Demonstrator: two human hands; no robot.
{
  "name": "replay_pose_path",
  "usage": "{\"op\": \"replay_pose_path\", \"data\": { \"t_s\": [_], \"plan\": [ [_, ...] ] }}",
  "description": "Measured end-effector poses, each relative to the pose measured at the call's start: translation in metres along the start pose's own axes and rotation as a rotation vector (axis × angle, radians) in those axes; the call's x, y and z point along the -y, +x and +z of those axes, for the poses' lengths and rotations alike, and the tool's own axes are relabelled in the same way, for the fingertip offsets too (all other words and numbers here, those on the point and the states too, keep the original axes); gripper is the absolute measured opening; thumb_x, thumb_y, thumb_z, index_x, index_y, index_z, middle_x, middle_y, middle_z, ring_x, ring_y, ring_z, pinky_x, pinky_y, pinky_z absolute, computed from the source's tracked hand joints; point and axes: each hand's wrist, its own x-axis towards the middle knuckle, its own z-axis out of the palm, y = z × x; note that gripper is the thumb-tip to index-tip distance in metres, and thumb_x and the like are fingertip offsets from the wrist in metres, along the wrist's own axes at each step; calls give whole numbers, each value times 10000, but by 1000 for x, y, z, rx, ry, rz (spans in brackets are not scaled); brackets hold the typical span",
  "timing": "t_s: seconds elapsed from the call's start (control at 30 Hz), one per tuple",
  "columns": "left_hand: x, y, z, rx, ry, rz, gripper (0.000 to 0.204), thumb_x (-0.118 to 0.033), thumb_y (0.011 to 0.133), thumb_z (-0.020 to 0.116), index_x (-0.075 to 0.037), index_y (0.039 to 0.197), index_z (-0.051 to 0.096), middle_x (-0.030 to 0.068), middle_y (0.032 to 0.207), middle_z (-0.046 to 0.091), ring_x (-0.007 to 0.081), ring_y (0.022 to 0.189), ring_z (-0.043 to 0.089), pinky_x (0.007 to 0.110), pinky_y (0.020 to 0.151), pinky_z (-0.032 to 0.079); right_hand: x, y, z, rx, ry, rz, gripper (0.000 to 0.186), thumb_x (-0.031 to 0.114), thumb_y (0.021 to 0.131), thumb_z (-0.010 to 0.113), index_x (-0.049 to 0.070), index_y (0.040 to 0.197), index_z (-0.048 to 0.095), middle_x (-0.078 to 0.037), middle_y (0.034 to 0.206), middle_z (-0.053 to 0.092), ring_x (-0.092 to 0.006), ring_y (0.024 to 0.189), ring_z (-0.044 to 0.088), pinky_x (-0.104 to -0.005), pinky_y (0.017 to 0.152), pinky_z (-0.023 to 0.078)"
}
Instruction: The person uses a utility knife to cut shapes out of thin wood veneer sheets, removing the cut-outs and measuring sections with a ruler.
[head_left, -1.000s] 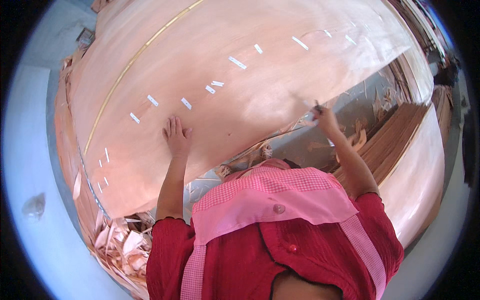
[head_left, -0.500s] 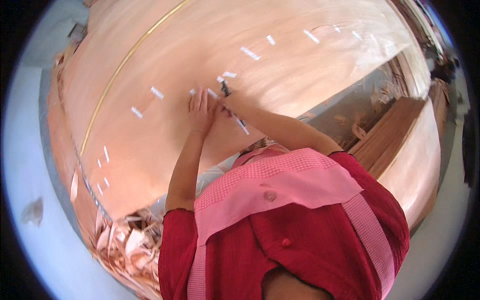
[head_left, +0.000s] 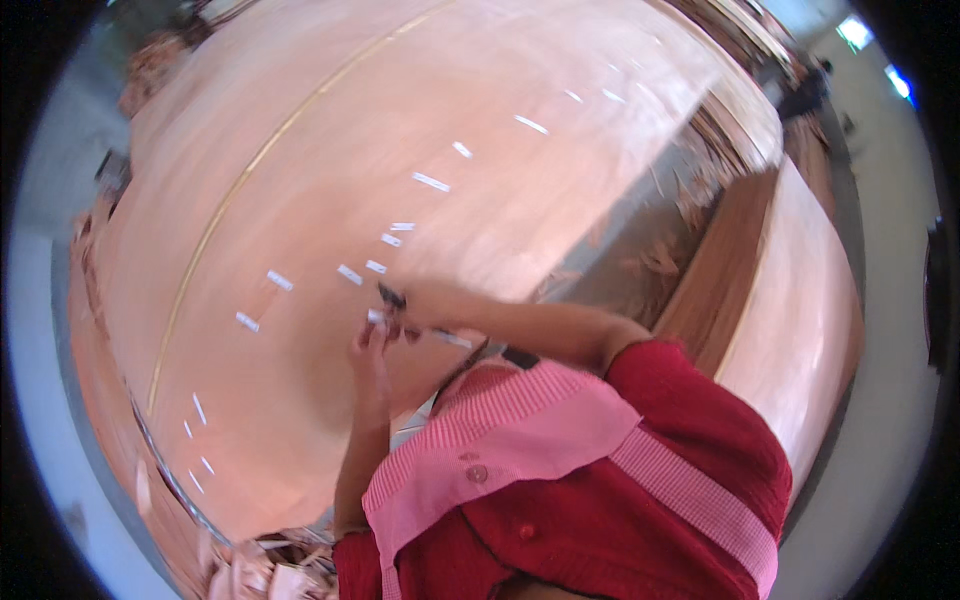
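Observation:
A broad, pale pinkish-brown wood veneer sheet point(head_left: 300, 380) spreads in front of me, with short white tape strips point(head_left: 431, 182) stuck on it in several places. My left hand point(head_left: 371, 345) is closed, a short white piece of tape point(head_left: 376, 316) at its fingertips. Close against it, my right hand point(head_left: 408, 318) is wrapped round a small dark tool point(head_left: 391, 295), whose kind blur hides. A longer white strip point(head_left: 453, 339) trails from beneath my right hand towards my apron; how it is held is hidden.
A thin yellowish strip point(head_left: 240, 180) curves across the sheet. To the right lies a stack of reddish-brown veneer point(head_left: 722, 260), with torn scraps point(head_left: 690, 200) beyond it. More scraps point(head_left: 270, 575) pile up at the lower left. A grey cord-like edge point(head_left: 170, 465) borders the sheet there.
My view has shifted. My left hand has lifted from lying flat on the sheet and now pinches a short tape piece beside my right hand, which still grips the dark tool.

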Motion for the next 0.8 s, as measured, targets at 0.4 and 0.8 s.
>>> {"op": "replay_pose_path", "data": {
  "t_s": [0.4,0.8],
  "plan": [
    [-30,-264,-228,-923,-398,332,89,-108,867,525,-37,919,539,82,860,621,170,784,611,292,767,489,25,28,298,203,-99,-475,294,109,839,520,18,1117,536,-102,958,606,-198,841,576,-330,767,451],
    [-64,-470,-554,-1038,279,105,181,-134,845,551,2,930,635,52,713,594,118,672,555,244,639,443,105,126,448,-385,-1025,-654,545,201,752,590,147,1271,431,-73,1393,320,-275,1293,281,-439,1057,220]
  ]
}}
